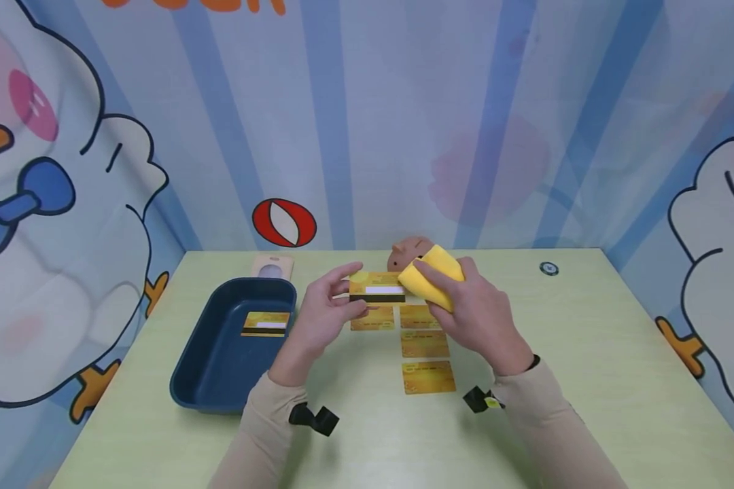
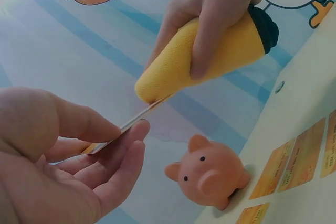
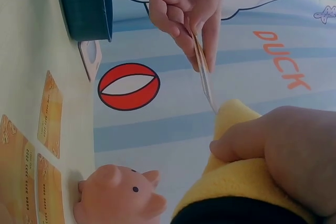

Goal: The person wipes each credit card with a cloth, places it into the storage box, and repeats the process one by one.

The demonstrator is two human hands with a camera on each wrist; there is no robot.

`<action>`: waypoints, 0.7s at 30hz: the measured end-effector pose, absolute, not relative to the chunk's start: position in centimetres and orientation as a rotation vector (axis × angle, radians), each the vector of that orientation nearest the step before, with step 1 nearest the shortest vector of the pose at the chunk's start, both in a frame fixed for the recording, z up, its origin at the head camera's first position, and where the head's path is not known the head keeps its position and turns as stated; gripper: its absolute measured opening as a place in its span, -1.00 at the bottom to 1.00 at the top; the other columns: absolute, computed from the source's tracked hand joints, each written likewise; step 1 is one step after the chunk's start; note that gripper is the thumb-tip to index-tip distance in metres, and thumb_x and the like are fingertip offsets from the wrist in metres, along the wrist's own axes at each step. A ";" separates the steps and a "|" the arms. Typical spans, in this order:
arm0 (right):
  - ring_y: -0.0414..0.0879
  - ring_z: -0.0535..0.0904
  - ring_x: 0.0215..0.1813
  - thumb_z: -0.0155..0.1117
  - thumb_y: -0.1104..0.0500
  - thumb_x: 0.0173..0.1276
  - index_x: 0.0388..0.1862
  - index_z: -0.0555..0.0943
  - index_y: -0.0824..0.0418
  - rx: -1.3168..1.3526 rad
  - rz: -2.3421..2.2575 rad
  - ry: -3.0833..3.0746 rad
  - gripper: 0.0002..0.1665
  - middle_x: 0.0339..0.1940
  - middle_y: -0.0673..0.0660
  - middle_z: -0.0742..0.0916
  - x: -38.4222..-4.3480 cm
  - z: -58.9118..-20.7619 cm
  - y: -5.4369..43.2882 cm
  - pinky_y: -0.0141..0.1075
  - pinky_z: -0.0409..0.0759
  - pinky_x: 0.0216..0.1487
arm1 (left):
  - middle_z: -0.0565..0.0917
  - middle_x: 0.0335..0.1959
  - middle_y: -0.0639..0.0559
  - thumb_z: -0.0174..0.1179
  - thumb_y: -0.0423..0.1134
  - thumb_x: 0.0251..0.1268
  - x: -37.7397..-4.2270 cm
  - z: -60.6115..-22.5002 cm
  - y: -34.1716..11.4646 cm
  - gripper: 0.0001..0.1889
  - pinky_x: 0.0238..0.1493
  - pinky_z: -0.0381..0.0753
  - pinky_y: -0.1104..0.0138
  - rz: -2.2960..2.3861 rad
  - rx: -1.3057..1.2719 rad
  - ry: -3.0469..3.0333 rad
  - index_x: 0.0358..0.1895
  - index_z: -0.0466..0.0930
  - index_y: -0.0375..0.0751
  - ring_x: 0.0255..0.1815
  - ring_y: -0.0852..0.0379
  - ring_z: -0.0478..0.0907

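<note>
My left hand (image 1: pixel 324 312) pinches a gold bank card (image 1: pixel 376 286) by its left end, between thumb and fingers. The card's back, with a dark stripe and a white strip, shows in the head view. My right hand (image 1: pixel 483 312) grips a folded yellow cloth (image 1: pixel 431 275) with a dark end, plainer in the left wrist view. The cloth's tip touches the card's right end. Below the hands, several gold cards (image 1: pixel 425 344) lie front side up on the table. Behind the cloth stands a pink piggy bank (image 2: pixel 212 177), partly hidden in the head view.
A dark blue tray (image 1: pixel 183 380) stands left of my left hand, with one gold card (image 1: pixel 265 324) in it, stripe side up. Behind the tray lies a pale pink box-like item (image 1: pixel 273 267). A dark round chip (image 1: pixel 549 269) lies at the table's back right.
</note>
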State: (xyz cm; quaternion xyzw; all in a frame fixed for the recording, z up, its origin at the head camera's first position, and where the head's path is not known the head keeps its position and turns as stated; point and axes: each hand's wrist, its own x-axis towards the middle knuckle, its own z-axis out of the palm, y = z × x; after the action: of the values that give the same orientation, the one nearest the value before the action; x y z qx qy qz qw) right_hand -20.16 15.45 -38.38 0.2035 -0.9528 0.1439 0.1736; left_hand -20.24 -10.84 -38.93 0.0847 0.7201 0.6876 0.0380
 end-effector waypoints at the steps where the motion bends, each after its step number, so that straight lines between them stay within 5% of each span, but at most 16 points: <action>1: 0.02 0.50 -0.42 0.42 0.08 0.40 0.57 0.47 -0.20 0.580 0.412 -2.703 -0.24 0.13 0.40 0.54 -20.2 -38.4 15.5 -0.10 0.58 -0.59 | 0.67 0.24 -0.30 0.20 -0.55 0.43 -20.3 -38.8 -11.1 -0.33 0.04 0.79 0.19 2.087 0.269 2.221 0.57 0.37 -0.11 0.13 -0.28 0.73; 11: 0.01 0.49 -0.45 0.39 0.07 0.41 0.57 0.47 -0.21 0.574 0.428 -2.715 -0.24 0.11 0.39 0.54 -20.1 -38.2 15.7 -0.14 0.53 -0.61 | 0.66 0.25 -0.29 0.22 -0.50 0.44 -20.2 -36.7 -14.3 -0.35 0.16 0.75 0.10 1.914 0.317 2.320 0.56 0.37 -0.11 0.18 -0.22 0.69; 21: -0.01 0.47 -0.46 0.39 0.08 0.41 0.58 0.47 -0.17 0.587 0.451 -2.703 -0.25 0.11 0.39 0.55 -20.0 -38.1 15.9 -0.16 0.52 -0.61 | 0.62 0.32 -0.29 0.20 -0.48 0.46 -20.4 -35.0 -19.4 -0.36 0.02 0.80 0.19 1.785 0.284 2.453 0.57 0.35 -0.13 0.17 -0.22 0.68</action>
State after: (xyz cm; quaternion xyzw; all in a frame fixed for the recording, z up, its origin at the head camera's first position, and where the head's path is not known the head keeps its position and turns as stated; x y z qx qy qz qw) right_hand -20.05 15.89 -38.05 0.2063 -0.9507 0.1585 0.1686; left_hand -20.43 -19.38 -34.95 0.0932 0.8042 0.5851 0.0473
